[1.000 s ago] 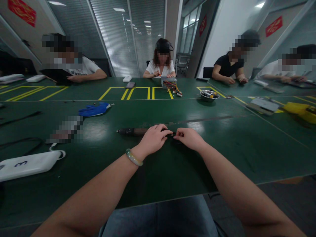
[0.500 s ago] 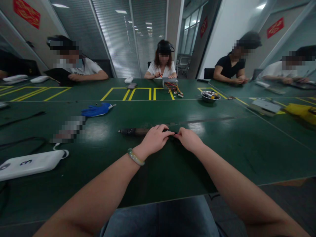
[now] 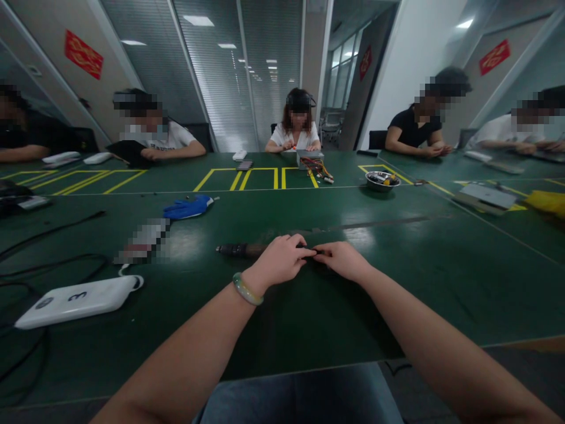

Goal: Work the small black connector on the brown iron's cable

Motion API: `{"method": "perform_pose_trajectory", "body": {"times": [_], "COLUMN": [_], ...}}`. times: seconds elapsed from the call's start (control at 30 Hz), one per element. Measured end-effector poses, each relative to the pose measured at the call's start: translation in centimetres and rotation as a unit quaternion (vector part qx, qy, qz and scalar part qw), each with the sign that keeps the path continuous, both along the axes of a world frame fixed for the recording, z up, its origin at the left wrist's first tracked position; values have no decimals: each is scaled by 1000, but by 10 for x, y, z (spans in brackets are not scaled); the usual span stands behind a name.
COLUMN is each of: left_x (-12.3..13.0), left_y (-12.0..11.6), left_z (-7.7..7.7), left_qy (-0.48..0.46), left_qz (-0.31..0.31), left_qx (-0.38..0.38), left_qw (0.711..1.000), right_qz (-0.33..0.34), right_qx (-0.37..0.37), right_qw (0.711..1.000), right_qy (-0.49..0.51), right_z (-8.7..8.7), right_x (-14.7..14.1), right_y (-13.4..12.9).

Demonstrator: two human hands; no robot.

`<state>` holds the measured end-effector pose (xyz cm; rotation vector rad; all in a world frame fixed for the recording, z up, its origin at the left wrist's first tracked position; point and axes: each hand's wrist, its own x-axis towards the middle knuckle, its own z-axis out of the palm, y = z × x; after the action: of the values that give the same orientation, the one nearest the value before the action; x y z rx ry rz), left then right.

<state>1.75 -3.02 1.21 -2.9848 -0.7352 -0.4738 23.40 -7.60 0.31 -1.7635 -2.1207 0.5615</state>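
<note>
- Dark cylindrical tool (image 3: 242, 251): lies lengthwise on the green table (image 3: 282, 330), in front of the person; its narrow tip points left and its right portion runs under the left hand.
- Left hand (image 3: 282, 259): palm down, reaching in from the lower left. Fingers are curved over the tool, the forefinger extended toward the right hand, the thumb lower and nearer the body. The hand is partly closed, with hold of the tool's right portion.
- Left wrist: fitted with a green and amber bangle (image 3: 248, 289); forearm slants up and to the right.
- Right hand (image 3: 344, 259): reaches in from the lower right, back of the hand upward, thumb and forefinger drawn close and directed left. Its fingertips meet the left forefinger's tip at the tool's right end. A small dark part appears to sit there, but the view is too poor to tell whether the fingers grip it.
- White device (image 3: 79, 300): marked "3", left of the left forearm.
- Blue glove (image 3: 188, 207): on the table, beyond and left of the tool.
- Metal bowl (image 3: 383, 181): on the table, beyond the right hand, filled with small dark and yellow items.
</note>
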Motion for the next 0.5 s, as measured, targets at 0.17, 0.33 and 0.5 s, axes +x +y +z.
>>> {"method": "perform_pose_trajectory", "body": {"times": [0.17, 0.33, 0.5], "left_x": [-4, -1, 1], "left_y": [-3, -7, -6], "left_z": [3, 4, 2], "left_qy": [-5, -18, -30], "left_qz": [-18, -9, -1], "left_qx": [-14, -11, -16], "left_qw": [1000, 1000, 999], "right_qz": [35, 74, 58], "right_qx": [-6, 10, 60], "right_qw": [999, 997, 996], "right_qy": [15, 4, -27], "right_z": [0, 2, 2], "right_x": [3, 0, -9], "right_y": [1, 3, -1]}}
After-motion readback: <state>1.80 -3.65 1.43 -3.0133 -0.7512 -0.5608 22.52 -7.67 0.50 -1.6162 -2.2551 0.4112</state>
